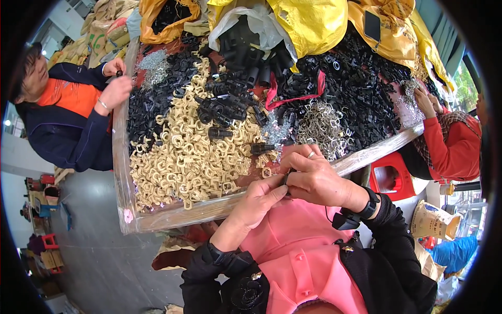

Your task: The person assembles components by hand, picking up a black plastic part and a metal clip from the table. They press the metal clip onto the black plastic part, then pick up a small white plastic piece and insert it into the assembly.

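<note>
In front of my chest, at the table's near edge, my left hand [257,202] and my right hand [320,178] meet, fingers closed. Both pinch a small black plastic part [286,180] between thumbs and fingertips; most of it is covered. Just beyond them lie a pile of beige plastic clips [185,157], a heap of bent metal rings [323,128] and a little pile of tiny silvery parts [275,129]. Short black tubes [222,110] rest on top of the beige clips. A ring shows on my right hand, and both wrists carry black bands.
A raised wooden rim [183,219] borders the table. Loose black parts [361,89] spread across it, with yellow sacks [314,23] and a phone [372,26] behind. One person [68,99] works at the left, another [449,136] at the right beside a red stool [391,177].
</note>
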Demonstrator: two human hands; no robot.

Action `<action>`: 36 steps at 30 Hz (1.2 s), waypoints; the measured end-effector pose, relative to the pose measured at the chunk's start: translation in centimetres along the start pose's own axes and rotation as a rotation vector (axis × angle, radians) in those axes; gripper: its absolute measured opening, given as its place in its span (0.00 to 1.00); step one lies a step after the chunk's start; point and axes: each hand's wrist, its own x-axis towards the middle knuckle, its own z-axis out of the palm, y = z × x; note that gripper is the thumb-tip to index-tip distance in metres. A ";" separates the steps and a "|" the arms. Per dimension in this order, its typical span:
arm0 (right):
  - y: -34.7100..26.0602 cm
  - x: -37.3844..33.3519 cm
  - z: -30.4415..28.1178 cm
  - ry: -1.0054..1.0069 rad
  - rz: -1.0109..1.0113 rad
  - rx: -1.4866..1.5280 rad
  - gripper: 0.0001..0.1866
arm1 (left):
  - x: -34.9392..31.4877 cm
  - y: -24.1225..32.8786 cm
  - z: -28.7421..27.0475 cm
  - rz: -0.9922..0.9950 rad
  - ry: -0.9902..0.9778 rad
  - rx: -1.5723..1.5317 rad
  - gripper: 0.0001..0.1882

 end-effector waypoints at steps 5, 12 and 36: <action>0.8 0.3 0.6 0.023 -0.021 0.069 0.07 | 0.3 -0.4 -0.9 -0.027 0.040 -0.165 0.16; 4.9 -1.9 -0.1 0.209 0.202 0.067 0.07 | 0.5 -1.5 -4.0 0.021 0.059 -0.376 0.15; 6.6 -1.3 7.0 -0.081 0.096 -0.223 0.13 | -0.9 -3.2 -5.1 0.057 0.175 -0.456 0.11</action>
